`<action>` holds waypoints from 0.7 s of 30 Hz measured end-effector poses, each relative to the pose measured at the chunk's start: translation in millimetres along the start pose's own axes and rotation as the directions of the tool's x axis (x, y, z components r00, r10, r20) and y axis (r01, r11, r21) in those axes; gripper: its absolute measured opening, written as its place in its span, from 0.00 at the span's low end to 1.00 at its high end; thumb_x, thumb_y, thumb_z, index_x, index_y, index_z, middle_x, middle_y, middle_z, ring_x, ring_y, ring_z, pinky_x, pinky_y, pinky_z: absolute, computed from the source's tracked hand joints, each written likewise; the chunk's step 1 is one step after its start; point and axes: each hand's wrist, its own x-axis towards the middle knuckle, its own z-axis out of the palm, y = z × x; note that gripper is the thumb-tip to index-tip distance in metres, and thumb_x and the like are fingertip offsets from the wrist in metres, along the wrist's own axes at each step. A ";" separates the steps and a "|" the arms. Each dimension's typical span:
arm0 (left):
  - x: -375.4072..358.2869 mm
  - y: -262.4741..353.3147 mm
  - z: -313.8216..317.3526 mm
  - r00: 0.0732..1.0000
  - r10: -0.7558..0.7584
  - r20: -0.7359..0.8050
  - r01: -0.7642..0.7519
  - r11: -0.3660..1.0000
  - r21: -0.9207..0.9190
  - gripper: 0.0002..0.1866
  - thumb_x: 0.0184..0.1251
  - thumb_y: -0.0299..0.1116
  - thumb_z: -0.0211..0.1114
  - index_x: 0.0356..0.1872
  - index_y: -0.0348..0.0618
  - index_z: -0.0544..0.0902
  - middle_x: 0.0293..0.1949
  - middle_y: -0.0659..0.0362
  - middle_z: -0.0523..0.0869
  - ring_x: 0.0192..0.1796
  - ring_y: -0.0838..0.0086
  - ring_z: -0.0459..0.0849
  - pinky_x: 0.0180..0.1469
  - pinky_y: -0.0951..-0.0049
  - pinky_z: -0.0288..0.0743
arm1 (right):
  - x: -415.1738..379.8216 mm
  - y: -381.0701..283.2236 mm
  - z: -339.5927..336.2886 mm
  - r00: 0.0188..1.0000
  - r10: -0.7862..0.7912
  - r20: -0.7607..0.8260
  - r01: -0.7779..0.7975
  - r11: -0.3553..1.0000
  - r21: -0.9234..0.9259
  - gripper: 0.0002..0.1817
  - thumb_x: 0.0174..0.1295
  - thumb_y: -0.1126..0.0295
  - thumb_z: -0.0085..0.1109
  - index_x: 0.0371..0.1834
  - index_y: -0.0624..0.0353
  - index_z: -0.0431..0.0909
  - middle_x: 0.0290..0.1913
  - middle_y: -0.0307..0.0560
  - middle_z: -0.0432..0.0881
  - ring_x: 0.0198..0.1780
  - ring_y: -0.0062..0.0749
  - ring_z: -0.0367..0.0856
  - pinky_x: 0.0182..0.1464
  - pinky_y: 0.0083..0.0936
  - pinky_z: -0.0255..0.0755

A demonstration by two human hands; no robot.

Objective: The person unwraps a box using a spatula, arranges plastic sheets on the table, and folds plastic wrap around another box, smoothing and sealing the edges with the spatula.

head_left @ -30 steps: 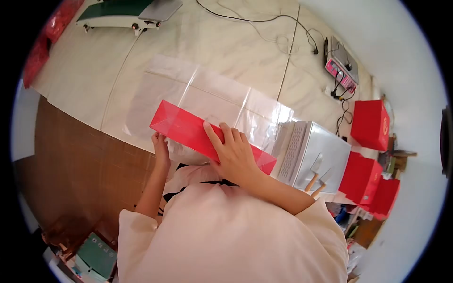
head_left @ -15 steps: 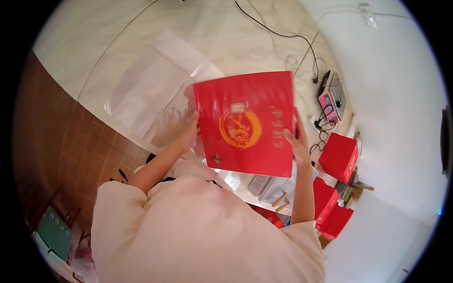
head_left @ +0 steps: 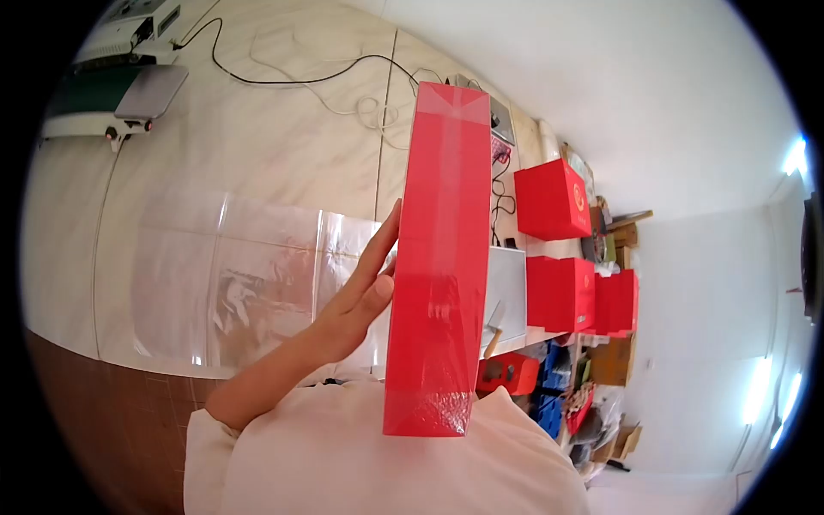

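Note:
A red box [head_left: 442, 257] is held up in front of my chest, its narrow side turned towards me. A clear, shiny film with a lengthwise seam covers this side and is folded at the top end. My left hand [head_left: 356, 300] presses against the box's left face, fingers stretched along it and thumb near the edge. Behind the box, my right hand and forearm are hidden. Flat on the table to the left lies a clear plastic bag [head_left: 266, 292], creased and glossy.
More red boxes [head_left: 554, 199] stand along the table's right side. A knife with a wooden handle [head_left: 493, 342] lies near a grey panel [head_left: 506, 287]. Cables [head_left: 292, 82] cross the marble-patterned table [head_left: 172, 154]. A machine [head_left: 112, 99] sits at far left.
The box has turned from its printed broad face to its narrow side. My view has swung to the right, and my right hand has gone out of sight behind the box.

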 end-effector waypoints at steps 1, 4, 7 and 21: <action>-1.8 0.1 3.1 1.000 -0.014 0.011 0.013 1.000 0.014 0.47 0.72 0.67 0.41 0.78 0.48 0.37 0.79 0.57 0.37 0.80 0.65 0.35 0.78 0.57 0.36 | -12.7 3.5 10.7 0.999 0.046 0.003 -0.046 0.999 0.007 0.29 0.65 0.49 0.56 0.61 0.58 0.75 0.58 0.48 0.80 0.56 0.35 0.81 0.57 0.34 0.77; -6.8 3.6 11.1 0.998 -0.062 0.025 0.062 0.998 0.017 0.46 0.73 0.64 0.43 0.78 0.47 0.35 0.79 0.57 0.35 0.80 0.66 0.34 0.78 0.56 0.38 | -33.6 2.5 32.4 0.991 0.128 0.029 -0.129 0.991 0.021 0.28 0.65 0.49 0.56 0.61 0.59 0.75 0.56 0.48 0.81 0.55 0.35 0.81 0.57 0.34 0.77; -7.3 4.4 18.0 0.999 -0.052 -0.001 0.052 0.995 -0.082 0.47 0.73 0.61 0.49 0.78 0.45 0.36 0.79 0.56 0.37 0.80 0.66 0.36 0.78 0.58 0.39 | -44.0 -0.9 46.9 0.988 0.148 0.053 -0.149 0.989 0.019 0.28 0.66 0.49 0.56 0.60 0.59 0.75 0.55 0.47 0.82 0.55 0.35 0.82 0.56 0.34 0.77; -31.2 -99.4 -121.6 0.676 -0.684 -0.274 0.487 0.694 -0.531 0.38 0.76 0.59 0.46 0.75 0.42 0.55 0.69 0.55 0.69 0.72 0.67 0.64 0.73 0.62 0.56 | -49.4 -149.7 197.8 0.995 0.015 0.099 0.038 0.858 -0.512 0.35 0.65 0.63 0.61 0.75 0.54 0.58 0.58 0.45 0.79 0.53 0.29 0.80 0.57 0.29 0.74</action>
